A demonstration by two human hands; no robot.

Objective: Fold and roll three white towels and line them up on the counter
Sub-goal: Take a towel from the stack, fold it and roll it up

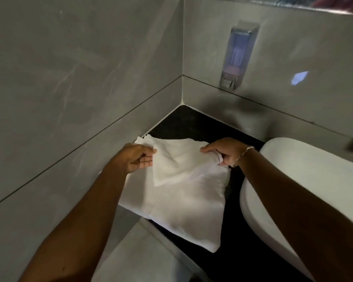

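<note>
Two hands are working a white towel on the black bench.
The left hand [138, 157] is pinching the towel [181, 180] at its left edge; the right hand [224, 152] is gripping its right corner, beside the basin [293, 190].

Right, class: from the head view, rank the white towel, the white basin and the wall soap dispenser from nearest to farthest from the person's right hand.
From the right hand:
1. White towel, gripped in it, to its left.
2. White basin, just right on the counter.
3. Soap dispenser, up on the back wall.
</note>
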